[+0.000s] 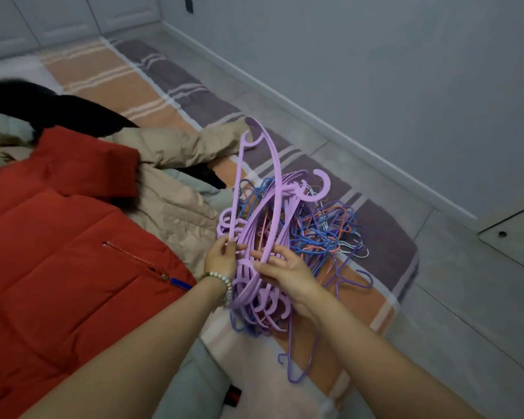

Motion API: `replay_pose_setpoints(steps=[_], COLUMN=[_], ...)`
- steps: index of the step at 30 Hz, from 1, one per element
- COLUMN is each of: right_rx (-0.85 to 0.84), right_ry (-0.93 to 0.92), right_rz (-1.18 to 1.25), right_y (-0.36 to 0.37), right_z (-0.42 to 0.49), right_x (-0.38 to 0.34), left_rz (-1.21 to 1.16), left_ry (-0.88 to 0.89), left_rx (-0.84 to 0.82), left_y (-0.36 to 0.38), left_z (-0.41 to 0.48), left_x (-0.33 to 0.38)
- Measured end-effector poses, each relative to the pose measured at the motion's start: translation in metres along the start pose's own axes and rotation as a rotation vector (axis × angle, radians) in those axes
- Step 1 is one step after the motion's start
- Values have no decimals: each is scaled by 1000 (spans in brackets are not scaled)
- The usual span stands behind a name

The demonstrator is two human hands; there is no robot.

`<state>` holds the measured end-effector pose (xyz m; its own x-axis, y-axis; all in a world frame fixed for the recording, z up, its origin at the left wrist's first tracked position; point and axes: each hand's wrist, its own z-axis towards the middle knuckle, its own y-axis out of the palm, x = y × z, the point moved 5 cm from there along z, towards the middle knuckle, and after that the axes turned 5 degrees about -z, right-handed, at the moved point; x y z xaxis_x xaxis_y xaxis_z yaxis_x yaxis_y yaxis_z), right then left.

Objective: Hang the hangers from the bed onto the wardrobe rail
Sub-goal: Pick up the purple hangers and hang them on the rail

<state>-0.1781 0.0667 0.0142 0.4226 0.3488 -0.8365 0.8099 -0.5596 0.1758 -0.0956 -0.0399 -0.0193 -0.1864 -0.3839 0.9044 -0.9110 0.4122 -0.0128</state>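
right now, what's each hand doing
Left hand: pinching the lilac hangers near their lower end.
Right hand: thumb and fingers gripping the same lilac hangers.

Lilac plastic hangers (254, 222) at centre; blue, coral and purple wire hangers (324, 234) right of centre. Red quilted jacket (58, 237) lower left; beige coat (170, 207) mid-left; black garment (43, 107) upper left. Bedspread (127, 83) striped orange, grey-purple, white.

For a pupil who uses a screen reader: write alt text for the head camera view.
A person's left hand and right hand grip a tangled bundle of lilac plastic hangers and thin blue, orange and purple wire hangers over a striped bed. A red padded jacket and a beige coat lie on its left.
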Motion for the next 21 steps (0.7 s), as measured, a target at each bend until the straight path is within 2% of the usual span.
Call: replay_pose_setpoints(steps=[4,8,11,14,17,21], right_rx=[-78,32,158,343,572,760], right_ry=[-126,-266,-370,-492,-634,-759], right_rz=[12,-32,-65,-56,-29,-67], right_y=[-11,-39,-64,-96,-131,-171], right_z=[-33,-81,-123,-173,-239,-342], right_x=[-59,-119,-165,-209,-249,-292], left_rz=[-56,-51,85,217,325,324], left_ry=[7,-98,-80,81,345,568], left_rx=[-151,-378,-557,-694,-811,-1048], left_y=[40,85,120,152,181,231], left_z=[-22,-60,-100,-150,-210,-311], left_x=[72,135,184,232,271,321])
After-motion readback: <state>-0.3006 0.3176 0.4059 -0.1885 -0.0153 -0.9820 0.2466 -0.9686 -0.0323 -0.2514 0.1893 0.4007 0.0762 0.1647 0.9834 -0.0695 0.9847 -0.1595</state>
